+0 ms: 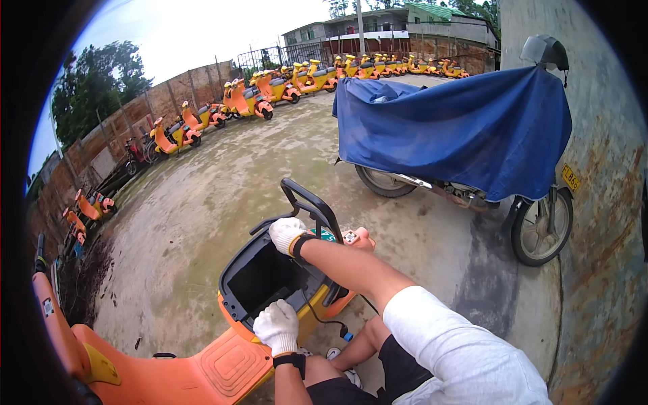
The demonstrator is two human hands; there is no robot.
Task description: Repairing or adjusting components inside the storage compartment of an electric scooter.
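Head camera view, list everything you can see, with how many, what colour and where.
Scooter: one, orange and yellow, at the bottom, seat off.
Seat compartment: one, black, open, between the hands.
Rear rack: one, black, behind the compartment.
Cable: one, black, hanging from the compartment's right side.
Covered motorbike: one, under a blue sheet, by the right wall.
Parked scooters: many, orange and yellow, lined along the brick wall and the far fence.
Ground: concrete, grey.
Left hand: white glove, on the compartment's near edge.
Right hand: white glove, on the far edge.
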